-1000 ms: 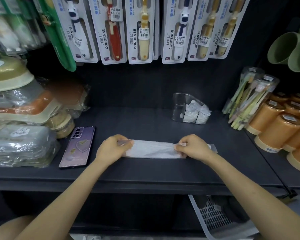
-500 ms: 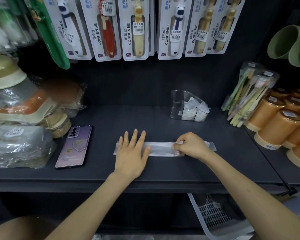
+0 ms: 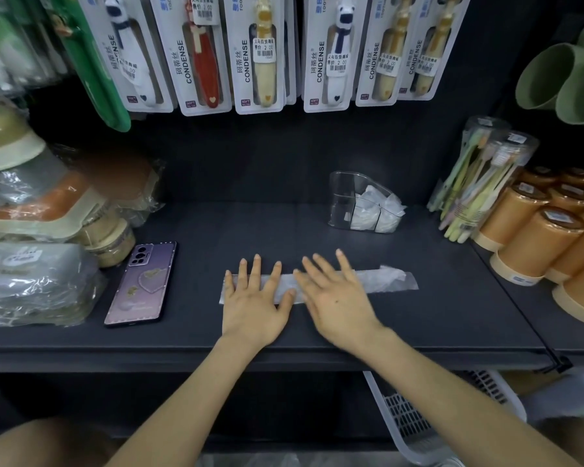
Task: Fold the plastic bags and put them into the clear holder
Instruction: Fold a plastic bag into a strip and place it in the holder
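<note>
Fingers (image 3: 257,269), head view: straight and spread on both hands, grasping nothing. Your left hand (image 3: 255,305) and right hand (image 3: 338,298) lie palms down, side by side, pressing on the strip.
Plastic bag (image 3: 385,279), where: it lies on the dark shelf (image 3: 452,315) near the front edge. Your hands cover its left and middle parts, and its right end sticks out bare.
Risk, spring-back: the film looks thin and slick. If you lift both palms at once, the fold will likely open again.
Risk, sliding: a sideways smoothing stroke could drag the whole strip along the shelf rather than flatten it. Keep one palm anchoring it.
Risk, loose end: the uncovered right end is wrinkled and slightly raised. Fold over it as it is and the packet will probably come out lumpy.
Risk, holder: the clear holder (image 3: 343,200) stands well behind the strip, to the right, and looks light. A thick packet pushed in hard might tip it.
Risk, neighbour: the phone (image 3: 140,284) lies near your left hand, so a wide sweep could nudge it.
Bag, looks: a translucent, whitish, long narrow band, flat where it is pressed.
Holder, contents: white folded bags (image 3: 371,214) sit in its right part.
</note>
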